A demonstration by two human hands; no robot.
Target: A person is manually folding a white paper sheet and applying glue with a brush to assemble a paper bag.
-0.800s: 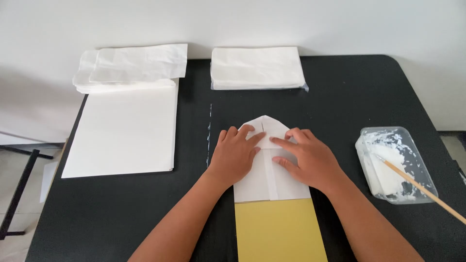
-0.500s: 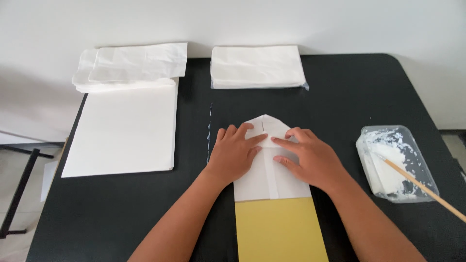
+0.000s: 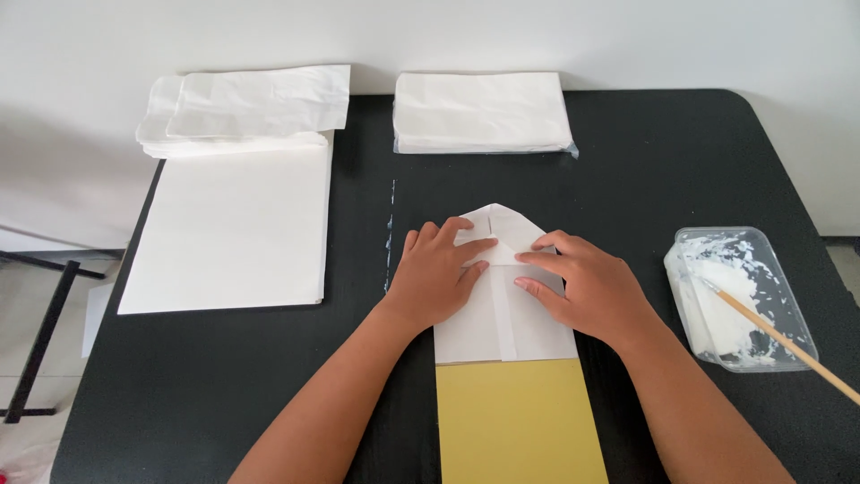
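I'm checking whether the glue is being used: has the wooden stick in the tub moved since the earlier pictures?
No. The wooden stick lies at the same slant in the plastic tub, its tip in the white paste.

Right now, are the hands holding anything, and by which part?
Nothing is gripped. Both the left hand and right hand press flat on the folded white paper, fingertips at its folded top flaps.

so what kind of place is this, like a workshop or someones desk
Likely a small handcraft workstation for folding and gluing paper bags. Both hands press a folded white paper piece on a black table, with stacks of paper sheets and a tub of white paste beside it.
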